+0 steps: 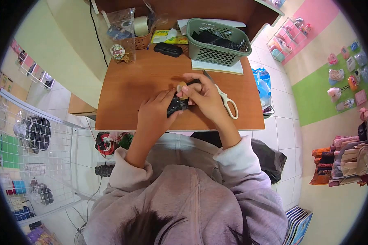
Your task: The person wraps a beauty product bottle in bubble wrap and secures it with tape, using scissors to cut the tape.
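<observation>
A small black bundle with a shiny, plastic-like surface [176,107] lies at the middle of the wooden table. My left hand [156,109] is closed on its left side, fingers pressing over the top. In my right hand [203,94] is a small yellowish roll of tape [180,87], pinched between thumb and fingers just above the bundle. Part of the bundle is hidden under both hands. Scissors with white handles [230,107] lie beside my right wrist, their blades partly behind the hand.
A grey-green plastic basket with dark items [216,55] stands at the back right on white paper. A black case [168,50], a yellow packet [164,36], and a clear bag [122,38] beside a brown basket [143,42] sit along the back. White wire racks [32,163] stand left.
</observation>
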A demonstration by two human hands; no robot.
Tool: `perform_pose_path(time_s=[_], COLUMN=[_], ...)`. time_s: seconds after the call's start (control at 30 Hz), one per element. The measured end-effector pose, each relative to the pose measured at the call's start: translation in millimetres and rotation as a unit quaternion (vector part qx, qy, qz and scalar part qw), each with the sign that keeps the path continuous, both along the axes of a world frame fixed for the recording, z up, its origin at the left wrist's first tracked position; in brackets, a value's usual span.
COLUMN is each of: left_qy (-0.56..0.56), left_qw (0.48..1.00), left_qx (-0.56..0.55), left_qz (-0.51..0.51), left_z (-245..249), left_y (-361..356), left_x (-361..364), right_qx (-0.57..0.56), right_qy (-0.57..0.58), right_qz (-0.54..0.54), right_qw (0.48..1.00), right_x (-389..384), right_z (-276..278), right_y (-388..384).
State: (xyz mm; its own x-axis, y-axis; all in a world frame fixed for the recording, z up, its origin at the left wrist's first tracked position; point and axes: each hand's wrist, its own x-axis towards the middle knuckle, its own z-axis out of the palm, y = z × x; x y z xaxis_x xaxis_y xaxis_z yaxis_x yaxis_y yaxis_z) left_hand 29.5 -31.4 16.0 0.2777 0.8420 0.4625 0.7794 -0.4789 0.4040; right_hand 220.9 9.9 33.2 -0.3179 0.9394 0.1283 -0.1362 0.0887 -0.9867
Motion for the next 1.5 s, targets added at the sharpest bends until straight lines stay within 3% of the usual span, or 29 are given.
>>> perform_pose_path(time_s=[0.3,0.83,0.93,1.5], left_qy=[-0.013,0.012,0.019,0.076], left_qw=[0.999,0.999,0.999,0.996], left_qx=[0.023,0.01,0.003,-0.023], left_qz=[0.041,0.04,0.04,-0.034], left_z=[-3,-2,-3,15], left_y=[-1,-1,-1,-7], left_x=[8,13,12,0], right_qx=[-0.004,-0.079,-0.099,-0.023], right_qy=[-0.008,-0.04,-0.001,0.055], right_qz=[-0.009,-0.07,-0.088,-0.047], right_qw=[1.0,0.994,0.991,0.997], right_x=[-1,19,17,13], right_z=[17,8,3,6], right_y=[12,-55,-64,-68])
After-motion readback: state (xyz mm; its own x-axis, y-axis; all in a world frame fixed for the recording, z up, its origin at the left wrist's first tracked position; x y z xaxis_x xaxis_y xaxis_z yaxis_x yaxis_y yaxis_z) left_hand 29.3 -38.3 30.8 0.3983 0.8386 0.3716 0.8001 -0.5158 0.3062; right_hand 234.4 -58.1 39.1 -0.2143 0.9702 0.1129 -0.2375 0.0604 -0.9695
